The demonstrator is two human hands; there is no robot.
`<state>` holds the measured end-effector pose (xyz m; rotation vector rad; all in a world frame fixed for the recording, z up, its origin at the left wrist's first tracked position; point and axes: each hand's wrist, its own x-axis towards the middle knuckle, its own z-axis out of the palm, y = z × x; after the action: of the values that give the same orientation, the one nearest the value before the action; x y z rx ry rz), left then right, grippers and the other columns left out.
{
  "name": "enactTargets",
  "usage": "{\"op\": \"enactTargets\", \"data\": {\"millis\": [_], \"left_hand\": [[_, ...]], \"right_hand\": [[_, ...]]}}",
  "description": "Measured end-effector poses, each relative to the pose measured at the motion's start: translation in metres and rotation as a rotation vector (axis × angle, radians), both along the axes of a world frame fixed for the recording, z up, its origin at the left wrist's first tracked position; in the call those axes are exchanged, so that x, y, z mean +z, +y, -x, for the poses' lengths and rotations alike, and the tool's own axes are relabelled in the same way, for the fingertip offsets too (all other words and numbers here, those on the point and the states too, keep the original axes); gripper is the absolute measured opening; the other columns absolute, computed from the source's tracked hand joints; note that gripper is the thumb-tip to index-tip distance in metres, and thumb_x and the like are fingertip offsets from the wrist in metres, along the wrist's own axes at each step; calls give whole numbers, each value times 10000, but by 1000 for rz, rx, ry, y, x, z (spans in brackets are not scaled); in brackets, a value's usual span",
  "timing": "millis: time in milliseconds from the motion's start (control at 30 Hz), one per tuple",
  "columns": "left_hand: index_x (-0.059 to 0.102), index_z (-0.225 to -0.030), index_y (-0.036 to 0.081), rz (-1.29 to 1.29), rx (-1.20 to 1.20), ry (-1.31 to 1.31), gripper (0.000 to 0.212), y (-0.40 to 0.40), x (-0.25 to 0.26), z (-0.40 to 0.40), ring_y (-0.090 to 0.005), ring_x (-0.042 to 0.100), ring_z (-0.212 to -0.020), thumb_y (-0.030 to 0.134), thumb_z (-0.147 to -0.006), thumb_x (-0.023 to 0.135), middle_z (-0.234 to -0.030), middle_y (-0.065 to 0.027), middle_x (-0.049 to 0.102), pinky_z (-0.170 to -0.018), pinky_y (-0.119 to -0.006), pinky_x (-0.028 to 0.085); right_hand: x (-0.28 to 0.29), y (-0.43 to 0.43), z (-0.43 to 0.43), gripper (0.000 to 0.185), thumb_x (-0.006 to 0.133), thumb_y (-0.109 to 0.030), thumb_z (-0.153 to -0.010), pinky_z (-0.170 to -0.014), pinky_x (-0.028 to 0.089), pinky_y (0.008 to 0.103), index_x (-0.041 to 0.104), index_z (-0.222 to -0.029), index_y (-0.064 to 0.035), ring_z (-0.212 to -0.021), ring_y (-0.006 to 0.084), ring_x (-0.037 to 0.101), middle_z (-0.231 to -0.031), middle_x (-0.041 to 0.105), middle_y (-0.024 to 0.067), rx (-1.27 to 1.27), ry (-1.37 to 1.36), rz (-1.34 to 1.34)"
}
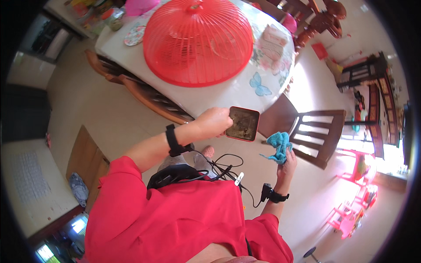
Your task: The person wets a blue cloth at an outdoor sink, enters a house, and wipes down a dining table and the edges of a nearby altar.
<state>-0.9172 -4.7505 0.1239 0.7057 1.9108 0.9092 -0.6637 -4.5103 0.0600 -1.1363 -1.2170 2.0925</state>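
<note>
My left hand (pixel 215 122) grips the left edge of a square, shallow container (pixel 244 124) with a red rim, its stained, brownish inside facing the camera. To the right, my right hand (pixel 288 161) holds a bunched-up teal cloth (pixel 279 147), apart from the container. Both hands are in front of the near edge of a table (pixel 210 95) with a pale, patterned cover. A large red plastic mesh food cover (pixel 197 46) stands on this table, and what lies under it cannot be made out clearly.
A wooden chair (pixel 315 131) stands to the right, and another wooden chair (pixel 131 88) lines the table's left side. Jars (pixel 113 20) and a floral round mat (pixel 135 35) are on the table. Black cables (pixel 227 167) hang at my waist. Pink plastic stools (pixel 345 217) stand far right.
</note>
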Motion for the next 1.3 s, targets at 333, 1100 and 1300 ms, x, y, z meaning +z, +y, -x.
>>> {"op": "enactTargets", "data": {"millis": [333, 1100, 1300], "left_hand": [[599, -668, -79, 150, 215, 77, 268, -34, -1, 57, -242, 630, -496, 103, -759, 426, -583, -179, 617, -468, -350, 521], [449, -1250, 14, -725, -406, 241, 655, 47, -42, -23, -284, 578, -1047, 119, -675, 744, -1114, -172, 605, -863, -372, 463], [569, -1119, 36, -310, -482, -43, 439, 48, -36, -34, -216, 601, -881, 129, -705, 683, -924, -115, 639, -790, -333, 475]], "right_hand": [[20, -31, 59, 211, 560, -139, -911, -830, 424, 283, 631, -1078, -32, -971, 151, 508, -1021, 534, 49, 375, -209, -788], [87, -67, 70, 354, 696, -75, -772, -654, 474, 263, 505, -1067, -28, -784, 106, 539, -885, 535, 26, 766, -196, -524], [88, -60, 64, 399, 665, 4, -732, -789, 458, 341, 487, -1089, -4, -925, 247, 541, -984, 519, 118, 869, -180, -823]]}}
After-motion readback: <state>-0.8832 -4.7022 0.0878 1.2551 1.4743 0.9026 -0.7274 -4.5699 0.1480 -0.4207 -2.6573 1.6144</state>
